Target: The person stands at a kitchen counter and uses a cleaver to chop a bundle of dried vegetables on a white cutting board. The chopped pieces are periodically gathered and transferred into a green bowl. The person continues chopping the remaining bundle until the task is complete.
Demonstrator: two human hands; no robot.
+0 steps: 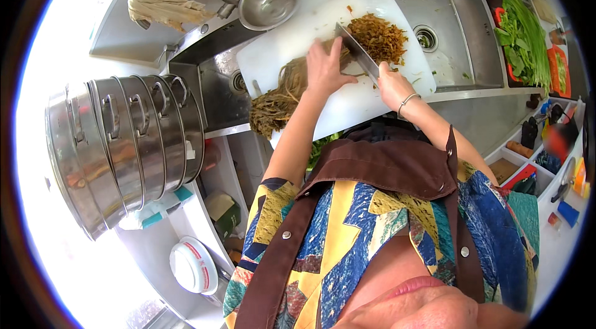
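Kitchen knife [360, 54] gripped in my right hand [395, 88], blade just beside the chopped brown greens [380, 37]; left hand's [326, 69] kinda spread over the uncut bunch [276, 104], all on a white cutting board [354, 104].

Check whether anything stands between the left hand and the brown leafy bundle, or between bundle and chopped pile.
Nothing visible separates the left hand from the brown leafy bundle. Between bundle and chopped pile stands the knife, held in the right hand.
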